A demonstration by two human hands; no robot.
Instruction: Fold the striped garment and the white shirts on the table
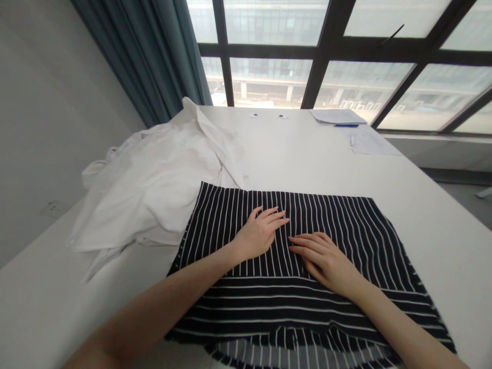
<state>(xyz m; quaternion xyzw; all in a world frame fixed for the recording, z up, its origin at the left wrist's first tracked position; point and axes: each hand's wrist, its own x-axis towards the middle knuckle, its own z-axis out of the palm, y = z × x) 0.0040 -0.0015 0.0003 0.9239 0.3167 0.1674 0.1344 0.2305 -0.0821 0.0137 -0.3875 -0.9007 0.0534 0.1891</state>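
Note:
A black cloth with thin white stripes (346,225) lies spread flat on the white table (307,159) in front of me. My left hand (261,230) rests palm down on its middle, fingers stretched out and pointing right. My right hand (323,256) lies flat just beside it, fingers extended toward the left, fingertips close to the left hand's. Neither hand grips anything. The cloth's near part shows stripes running crosswise, as if folded over.
A crumpled pile of white garments (154,184) lies at the left, touching the striped cloth's far left corner. Papers (338,116) with a blue pen (346,125) and another sheet (371,143) sit at the far right edge. Two small round objects (268,116) lie near the window. A curtain (154,56) hangs at the back left.

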